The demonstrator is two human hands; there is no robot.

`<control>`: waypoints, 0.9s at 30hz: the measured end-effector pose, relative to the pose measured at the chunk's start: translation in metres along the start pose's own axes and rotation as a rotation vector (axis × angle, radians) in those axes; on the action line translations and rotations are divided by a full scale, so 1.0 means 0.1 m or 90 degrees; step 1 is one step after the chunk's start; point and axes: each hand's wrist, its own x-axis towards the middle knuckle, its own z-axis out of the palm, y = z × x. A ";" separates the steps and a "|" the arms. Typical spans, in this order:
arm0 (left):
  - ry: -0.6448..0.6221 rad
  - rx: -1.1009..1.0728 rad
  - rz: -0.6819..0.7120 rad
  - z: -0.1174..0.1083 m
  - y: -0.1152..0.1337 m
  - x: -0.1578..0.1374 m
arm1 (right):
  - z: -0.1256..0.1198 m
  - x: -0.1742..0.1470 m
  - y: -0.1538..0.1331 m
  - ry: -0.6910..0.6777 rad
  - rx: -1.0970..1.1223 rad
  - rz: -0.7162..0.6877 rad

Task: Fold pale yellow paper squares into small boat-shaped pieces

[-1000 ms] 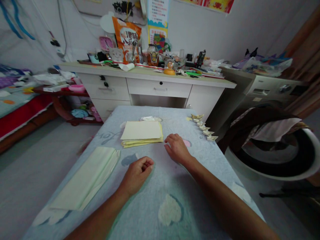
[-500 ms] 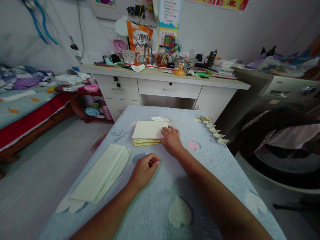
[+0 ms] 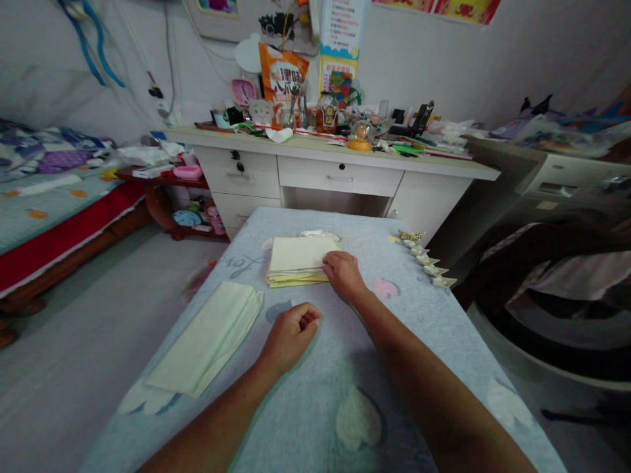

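A stack of cream and yellow paper sheets (image 3: 303, 255) lies on the cloth-covered table. At its right edge is my right hand (image 3: 342, 272), fingers bent and closed on the border of the upper paper; how many sheets they pinch I cannot make out. My left hand (image 3: 293, 332) rests on the cloth nearer to me, its fingers curled in with nothing visible in them. Left of that hand lies a folded pale-green paper bundle (image 3: 210, 338), untouched. Several small folded paper boats (image 3: 428, 261) stand in a row near the table's right edge.
A blue patterned tablecloth (image 3: 414, 394) covers the table. Beyond it stands a white desk (image 3: 340, 177) crowded with jars, a snack bag (image 3: 280, 82) and other items. A front-loading washing machine (image 3: 557, 177) is at the right, a bed (image 3: 59, 203) at the left.
My right hand's fingers have drawn in from lying on the top sheet to a bent grip at the stack's right edge. My left hand keeps its curled pose. The view has shifted slightly.
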 end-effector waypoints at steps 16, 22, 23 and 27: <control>-0.003 0.008 0.003 0.00 0.03 0.00 | 0.06 0.03 -0.07 0.062 -0.004 0.028; -0.008 0.011 0.009 0.01 0.02 -0.01 | 0.09 -0.14 -0.14 0.097 -0.053 -0.056; -0.009 0.013 0.010 0.01 0.02 -0.01 | 0.10 -0.15 -0.15 0.091 -0.063 -0.058; -0.005 0.018 0.011 0.01 0.01 0.00 | 0.11 -0.12 -0.17 0.077 -0.100 -0.051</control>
